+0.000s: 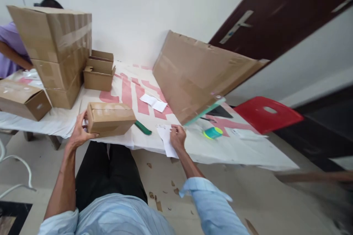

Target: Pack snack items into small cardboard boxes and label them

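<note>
My left hand (81, 131) grips the near left end of a taped cardboard box (114, 120), thumb along its lower edge and fingers behind the end. The box sits at the table's front edge. In my right hand (178, 136) a white sheet of paper (165, 137) is pinched between thumb and fingers; its lower part hangs over the edge. Between the two hands lies a green-handled tool (143, 127), partly hidden by the box, so its kind does not show. A folded white paper (153, 102) rests farther back on the cloth.
Tall stacked cartons (63, 40), small open boxes (99, 75) and another carton (22, 97) stand left. A large cardboard sheet (198, 73) leans behind. A teal and yellow tape roll (213, 133) lies right, near a red chair (268, 114). A person in purple (12, 49) is partly hidden.
</note>
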Tool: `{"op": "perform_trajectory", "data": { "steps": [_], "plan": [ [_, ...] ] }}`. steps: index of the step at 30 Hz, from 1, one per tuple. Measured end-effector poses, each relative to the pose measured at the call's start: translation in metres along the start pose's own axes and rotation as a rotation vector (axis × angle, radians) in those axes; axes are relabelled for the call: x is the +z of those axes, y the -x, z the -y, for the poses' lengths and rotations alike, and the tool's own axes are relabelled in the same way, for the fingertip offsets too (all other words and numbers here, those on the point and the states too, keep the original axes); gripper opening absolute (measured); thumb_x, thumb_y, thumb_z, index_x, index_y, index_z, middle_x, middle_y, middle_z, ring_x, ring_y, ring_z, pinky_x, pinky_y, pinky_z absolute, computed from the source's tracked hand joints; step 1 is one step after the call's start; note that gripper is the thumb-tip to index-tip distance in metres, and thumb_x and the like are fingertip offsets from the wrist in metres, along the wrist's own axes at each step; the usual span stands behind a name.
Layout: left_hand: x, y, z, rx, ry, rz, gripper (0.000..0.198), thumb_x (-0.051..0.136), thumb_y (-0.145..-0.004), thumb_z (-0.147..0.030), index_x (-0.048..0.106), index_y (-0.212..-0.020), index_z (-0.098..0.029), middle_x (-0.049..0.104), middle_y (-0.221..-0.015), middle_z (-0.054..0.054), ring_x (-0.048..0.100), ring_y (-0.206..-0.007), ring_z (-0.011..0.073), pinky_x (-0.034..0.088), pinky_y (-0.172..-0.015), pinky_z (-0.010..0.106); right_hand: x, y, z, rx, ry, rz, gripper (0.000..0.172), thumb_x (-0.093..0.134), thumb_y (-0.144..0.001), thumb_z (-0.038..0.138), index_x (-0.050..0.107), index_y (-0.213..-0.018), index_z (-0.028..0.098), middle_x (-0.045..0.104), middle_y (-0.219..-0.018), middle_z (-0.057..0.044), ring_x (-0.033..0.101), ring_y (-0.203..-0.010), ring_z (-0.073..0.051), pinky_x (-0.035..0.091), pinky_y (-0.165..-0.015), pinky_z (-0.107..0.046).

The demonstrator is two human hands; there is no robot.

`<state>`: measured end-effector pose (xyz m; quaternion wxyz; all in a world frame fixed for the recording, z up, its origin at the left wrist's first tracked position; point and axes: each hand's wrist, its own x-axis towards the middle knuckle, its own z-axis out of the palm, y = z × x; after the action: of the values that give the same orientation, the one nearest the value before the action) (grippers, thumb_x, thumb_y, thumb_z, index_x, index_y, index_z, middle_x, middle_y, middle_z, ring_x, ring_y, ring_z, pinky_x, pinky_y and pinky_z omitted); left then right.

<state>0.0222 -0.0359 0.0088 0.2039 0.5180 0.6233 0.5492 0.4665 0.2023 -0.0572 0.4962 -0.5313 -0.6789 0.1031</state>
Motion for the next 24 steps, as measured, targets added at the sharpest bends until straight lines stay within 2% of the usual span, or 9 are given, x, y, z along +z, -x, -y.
{"op": "perform_trajectory", "data": {
  "steps": [5, 7, 10, 13, 16, 19, 21, 24],
  "plan": [
    [0.009, 0.008, -0.026, 0.125, -0.14, -0.02, 0.123, 0.099, -0.059, -0.042, 0.038, -0.164, -0.023, 0.045, -0.159, 0.018, 0.05, -0.147, 0.0409, 0.055, -0.111, 0.052, 0.007, 0.012, 0.03, 0.049, -0.075, -0.029, 0.028, 0.049, -0.085, 0.042, 0.069, -0.088, 0.021, 0.072, -0.09, -0.009, 0.068, -0.087, -0.027, 0.057, -0.083, -0.043],
    [0.011, 0.011, -0.038, 0.159, -0.182, -0.039, 0.122, 0.1, -0.059, -0.041, 0.039, -0.163, -0.022, 0.046, -0.159, 0.019, 0.049, -0.147, 0.042, 0.051, -0.116, 0.055, 0.008, 0.015, 0.054, 0.019, -0.122, -0.03, 0.029, 0.052, -0.086, 0.043, 0.07, -0.09, 0.021, 0.073, -0.094, -0.01, 0.068, -0.088, -0.027, 0.058, -0.082, -0.043],
    [0.014, 0.014, -0.053, 0.217, -0.226, -0.064, 0.116, 0.101, -0.06, -0.039, 0.043, -0.159, -0.022, 0.051, -0.157, 0.019, 0.05, -0.147, 0.0419, 0.046, -0.12, 0.058, 0.004, 0.016, 0.104, -0.098, -0.193, 0.001, 0.028, 0.055, -0.091, 0.042, 0.073, -0.095, 0.021, 0.073, -0.094, -0.008, 0.069, -0.088, -0.025, 0.059, -0.08, -0.041],
    [0.017, 0.016, -0.064, 0.296, -0.264, -0.098, 0.108, 0.101, -0.059, -0.037, 0.048, -0.153, -0.023, 0.055, -0.155, 0.018, 0.053, -0.145, 0.0414, 0.044, -0.122, 0.059, -0.008, 0.017, 0.167, -0.292, -0.267, 0.051, 0.023, 0.059, -0.097, 0.038, 0.076, -0.099, 0.023, 0.074, -0.102, -0.008, 0.071, -0.097, -0.026, 0.061, -0.082, -0.041],
    [0.022, 0.017, -0.07, 0.365, -0.302, -0.12, 0.106, 0.102, -0.058, -0.039, 0.052, -0.15, -0.022, 0.057, -0.154, 0.02, 0.054, -0.144, 0.0425, 0.043, -0.121, 0.061, -0.024, 0.02, 0.232, -0.583, -0.312, 0.09, 0.018, 0.059, -0.102, 0.028, 0.077, -0.103, 0.026, 0.073, -0.102, -0.007, 0.07, -0.1, -0.026, 0.061, -0.086, -0.045],
    [0.028, 0.018, -0.076, 0.384, -0.341, -0.134, 0.108, 0.103, -0.056, -0.04, 0.051, -0.15, -0.022, 0.057, -0.154, 0.022, 0.054, -0.143, 0.0442, 0.043, -0.119, 0.062, -0.031, 0.023, 0.287, -0.851, -0.3, 0.174, 0.02, 0.06, -0.102, 0.019, 0.076, -0.109, 0.029, 0.073, -0.105, -0.008, 0.067, -0.101, -0.028, 0.059, -0.09, -0.049],
    [0.033, 0.019, -0.08, 0.383, -0.362, -0.132, 0.108, 0.102, -0.058, -0.041, 0.05, -0.151, -0.021, 0.056, -0.156, 0.022, 0.054, -0.144, 0.0446, 0.043, -0.118, 0.063, -0.028, 0.025, 0.312, -0.985, -0.24, 0.283, 0.023, 0.059, -0.101, 0.015, 0.076, -0.109, 0.028, 0.072, -0.108, -0.009, 0.064, -0.102, -0.028, 0.057, -0.092, -0.049],
    [0.039, 0.023, -0.086, 0.373, -0.383, -0.14, 0.101, 0.098, -0.066, -0.043, 0.049, -0.152, -0.021, 0.056, -0.157, 0.022, 0.052, -0.146, 0.044, 0.043, -0.118, 0.062, -0.013, 0.026, 0.332, -1.118, -0.081, 0.436, 0.024, 0.058, -0.1, 0.011, 0.076, -0.105, 0.025, 0.07, -0.108, -0.011, 0.061, -0.107, -0.03, 0.054, -0.096, -0.049]
  ]
}}
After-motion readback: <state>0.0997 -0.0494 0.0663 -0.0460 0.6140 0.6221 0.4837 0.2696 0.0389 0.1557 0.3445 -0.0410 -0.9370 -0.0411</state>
